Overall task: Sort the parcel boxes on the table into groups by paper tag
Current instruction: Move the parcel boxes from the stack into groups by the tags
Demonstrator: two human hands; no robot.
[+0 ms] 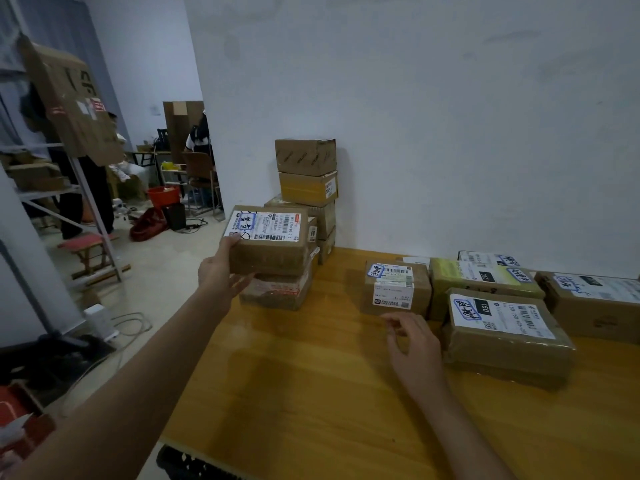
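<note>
While I sort these parcels, the wooden table point(311, 393) carries two clusters well apart: a tall stack point(306, 174) against the wall at the far left corner, and a loose group on the right, where the box marked 150 point(505, 334) lies nearest me, with a yellow-green box point(485, 278) and a small brown box point(396, 289) behind it. At the table's left edge sits a low taped box point(277, 289), and the parcel I am placing point(270, 244) is right above it; I cannot tell whether the two touch. My left hand point(218, 271) grips that parcel by its near corner alone, thumb on top, fingers underneath. My right hand point(412, 344) hangs above the bare wood just before the small brown box, fingers loosely bent and holding nothing. The parcel's paper tag point(265, 226) faces up, with blue handwriting on its left end. I judge the main risk to be the edge: the landing spot borders open floor, and a one-corner grip lets the far side sag, so the parcel could land crooked, slide on the glossy tape and drop off. Pushing it too far back could nudge the tall stack, whose boxes sit unevenly. The scrawled tags are also easy to misread, which would put the parcel in the wrong group
</note>
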